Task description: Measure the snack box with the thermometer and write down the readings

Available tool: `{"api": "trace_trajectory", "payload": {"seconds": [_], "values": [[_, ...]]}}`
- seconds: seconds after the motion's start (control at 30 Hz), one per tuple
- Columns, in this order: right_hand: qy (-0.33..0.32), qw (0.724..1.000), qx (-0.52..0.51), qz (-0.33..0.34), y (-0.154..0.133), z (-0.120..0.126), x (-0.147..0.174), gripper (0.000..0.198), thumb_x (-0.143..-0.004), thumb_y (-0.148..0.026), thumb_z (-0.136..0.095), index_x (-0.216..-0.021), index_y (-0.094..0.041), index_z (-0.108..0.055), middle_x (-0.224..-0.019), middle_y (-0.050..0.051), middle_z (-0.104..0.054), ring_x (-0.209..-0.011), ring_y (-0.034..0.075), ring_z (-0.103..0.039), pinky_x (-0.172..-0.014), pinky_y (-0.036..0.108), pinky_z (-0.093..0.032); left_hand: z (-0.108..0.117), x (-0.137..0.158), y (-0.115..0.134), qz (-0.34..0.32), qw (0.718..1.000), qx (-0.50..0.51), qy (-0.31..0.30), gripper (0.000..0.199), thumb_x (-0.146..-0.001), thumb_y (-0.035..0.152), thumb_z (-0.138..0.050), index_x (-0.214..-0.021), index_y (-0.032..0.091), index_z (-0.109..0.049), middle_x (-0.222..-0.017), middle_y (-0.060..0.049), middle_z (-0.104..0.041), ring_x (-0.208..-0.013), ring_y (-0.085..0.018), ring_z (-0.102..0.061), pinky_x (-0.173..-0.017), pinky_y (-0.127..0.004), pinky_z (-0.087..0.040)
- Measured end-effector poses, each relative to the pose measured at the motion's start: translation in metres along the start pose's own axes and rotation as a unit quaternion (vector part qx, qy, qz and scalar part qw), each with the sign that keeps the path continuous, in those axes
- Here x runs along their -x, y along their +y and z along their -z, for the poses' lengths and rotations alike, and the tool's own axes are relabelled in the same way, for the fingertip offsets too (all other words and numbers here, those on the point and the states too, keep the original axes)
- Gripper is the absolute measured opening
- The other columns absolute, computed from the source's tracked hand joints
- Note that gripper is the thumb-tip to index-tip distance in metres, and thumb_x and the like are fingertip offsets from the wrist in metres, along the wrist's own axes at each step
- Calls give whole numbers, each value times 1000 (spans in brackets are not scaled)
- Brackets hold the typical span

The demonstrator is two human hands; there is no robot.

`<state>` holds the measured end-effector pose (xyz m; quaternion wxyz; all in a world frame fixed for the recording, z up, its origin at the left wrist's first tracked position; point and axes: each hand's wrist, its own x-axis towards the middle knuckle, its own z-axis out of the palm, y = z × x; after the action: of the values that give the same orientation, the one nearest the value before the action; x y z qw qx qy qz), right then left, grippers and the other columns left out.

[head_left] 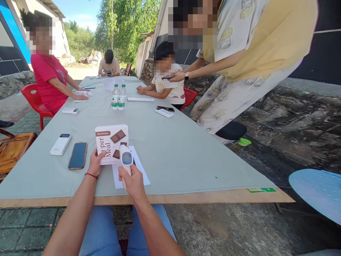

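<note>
My left hand (96, 161) grips the lower left edge of a white box (106, 133) printed with brown chocolate pieces and "Meal" lettering. The box stands upright over the table, its front towards me. My right hand (133, 181) is closed round the handle of a white infrared thermometer (126, 158) with a small blue-rimmed screen. Its head is in front of the box's lower right part; whether they touch I cannot tell. Beneath both lies a sheet of white paper (142, 176), with a dark thing on it mostly hidden behind the thermometer.
Left of the box lie a phone (77, 155) and a white power bank (61, 144). Two water bottles (118, 97), a plastic basin (112, 84) and a white roll (140, 100) are farther up the cloth-covered table (186, 160). Several people surround it; one leans in from the right with a phone.
</note>
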<state>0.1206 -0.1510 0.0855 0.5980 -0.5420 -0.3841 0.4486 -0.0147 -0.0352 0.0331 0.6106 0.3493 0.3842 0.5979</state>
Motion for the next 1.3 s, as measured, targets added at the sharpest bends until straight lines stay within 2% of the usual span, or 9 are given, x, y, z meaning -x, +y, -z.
{"api": "trace_trajectory", "payload": {"seconds": [0.23,0.5,0.77,1.03,1.13,1.2,1.27,1.3], "values": [[-18,1000,2,23,-23,4,22,25,-70,-46,-62,-67,-23,-55,-54,-4,-52,-53,14,-48,-51,26,-42,-1,-1,-1,-12,1000,-10,-1,65,-51,40,-95,-105,15,-67,-107,-11,-75,-94,-26,-70,-85,-39,-53],[-40,998,12,56,-48,10,46,24,-72,-44,-62,-76,-21,-60,-60,-3,-54,-55,14,-47,-52,26,-41,1,-5,-6,-20,1000,-20,11,72,-49,41,-95,-110,17,-65,-111,-12,-75,-104,-31,-70,-92,-45,-53],[-29,999,18,41,-46,20,43,25,-72,-46,-62,-71,-21,-57,-58,-4,-51,-55,13,-44,-51,26,-41,7,-25,-10,-89,992,-84,10,76,-53,43,-94,-116,19,-59,-121,-11,-70,-114,-28,-65,-101,-45,-50],[-2,999,12,40,-33,37,36,27,-73,-47,-63,-75,-20,-63,-61,-2,-56,-60,15,-50,-58,28,-44,-5,-61,-10,-119,983,-136,-36,76,-61,48,-89,-124,21,-54,-128,-12,-66,-120,-30,-62,-103,-47,-50],[36,997,59,38,-26,57,21,31,-74,-50,-63,-80,-19,-67,-64,-1,-59,-62,17,-51,-59,28,-44,-6,-70,-6,-135,967,-204,-78,72,-68,48,-84,-128,21,-56,-130,-12,-65,-124,-31,-59,-107,-47,-47],[69,988,132,41,-17,75,4,37,-76,-50,-62,-92,-19,-70,-72,1,-65,-67,19,-55,-60,29,-44,-6,-74,-2,-139,954,-250,-90,70,-70,47,-82,-130,21,-58,-130,-11,-66,-128,-32,-56,-111,-48,-43],[79,965,245,37,-4,96,-18,42,-78,-46,-60,-109,-20,-69,-87,4,-71,-76,22,-60,-64,30,-44,-5,-76,0,-142,947,-277,-80,70,-68,45,-83,-130,20,-61,-128,-11,-67,-128,-31,-56,-114,-47,-40],[77,943,325,20,4,106,-29,41,-79,-43,-60,-113,-21,-68,-95,5,-71,-82,23,-61,-67,30,-43,-5,-76,0,-143,945,-285,-73,71,-67,44,-84,-130,20,-63,-125,-10,-68,-127,-31,-57,-114,-46,-40]]}}
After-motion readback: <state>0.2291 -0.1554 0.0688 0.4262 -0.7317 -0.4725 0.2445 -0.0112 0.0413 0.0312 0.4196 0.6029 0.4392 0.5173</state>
